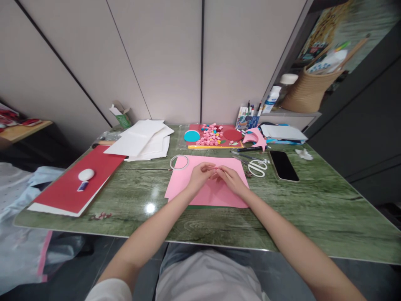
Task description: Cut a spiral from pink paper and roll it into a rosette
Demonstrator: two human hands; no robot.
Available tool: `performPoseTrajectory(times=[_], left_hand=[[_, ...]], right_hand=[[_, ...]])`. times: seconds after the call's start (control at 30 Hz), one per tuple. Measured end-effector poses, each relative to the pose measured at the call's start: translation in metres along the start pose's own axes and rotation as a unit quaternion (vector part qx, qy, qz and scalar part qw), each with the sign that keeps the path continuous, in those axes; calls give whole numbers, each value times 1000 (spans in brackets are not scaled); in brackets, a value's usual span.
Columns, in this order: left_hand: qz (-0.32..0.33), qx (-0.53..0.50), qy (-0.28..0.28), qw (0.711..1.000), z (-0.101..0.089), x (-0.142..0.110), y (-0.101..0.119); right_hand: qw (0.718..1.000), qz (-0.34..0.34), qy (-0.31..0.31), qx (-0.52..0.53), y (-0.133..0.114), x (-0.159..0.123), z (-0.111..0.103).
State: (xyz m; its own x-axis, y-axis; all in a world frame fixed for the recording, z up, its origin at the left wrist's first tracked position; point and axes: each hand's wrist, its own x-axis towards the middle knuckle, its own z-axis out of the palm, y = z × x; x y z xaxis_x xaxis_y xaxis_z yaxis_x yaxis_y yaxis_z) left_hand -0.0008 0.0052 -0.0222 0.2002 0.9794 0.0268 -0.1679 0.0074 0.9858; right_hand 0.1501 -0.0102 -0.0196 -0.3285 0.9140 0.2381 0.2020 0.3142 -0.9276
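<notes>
Above the flat pink paper sheets (pixel 203 188) on the green wood-grained counter (pixel 313 213), something small and pink is pinched, mostly hidden, between the closed fingers of the left hand (pixel 202 173) and right hand (pixel 230 177).

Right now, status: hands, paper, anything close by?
Left hand, right hand: fingertips meeting over pink paper. Anything pinched, too small to tell. White scissors right of paper.

Both bare forearms reach forward from the lower corners and angle inward. The left hand (pixel 200 175) and right hand (pixel 230 177) meet in front of the torso (pixel 208 276), fingers curled, fingertips close together; whether they touch is unclear.
</notes>
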Motion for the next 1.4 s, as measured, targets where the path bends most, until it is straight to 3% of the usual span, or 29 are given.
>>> performPoseTrajectory(times=[0.23, 0.67, 1.13, 1.4], left_hand=[[30, 56, 24, 998, 3, -1, -1], [42, 50, 17, 998, 1, 1, -5], [30, 65, 15, 997, 2, 0, -1], [77, 121, 15, 990, 4, -2, -4]], right_hand=[[1000, -4, 4, -15, -1, -1, 0], [1000, 8, 6, -24, 3, 0, 0], [993, -4, 17, -115, 1, -4, -1], [986, -8, 22, -162, 1, -4, -3]])
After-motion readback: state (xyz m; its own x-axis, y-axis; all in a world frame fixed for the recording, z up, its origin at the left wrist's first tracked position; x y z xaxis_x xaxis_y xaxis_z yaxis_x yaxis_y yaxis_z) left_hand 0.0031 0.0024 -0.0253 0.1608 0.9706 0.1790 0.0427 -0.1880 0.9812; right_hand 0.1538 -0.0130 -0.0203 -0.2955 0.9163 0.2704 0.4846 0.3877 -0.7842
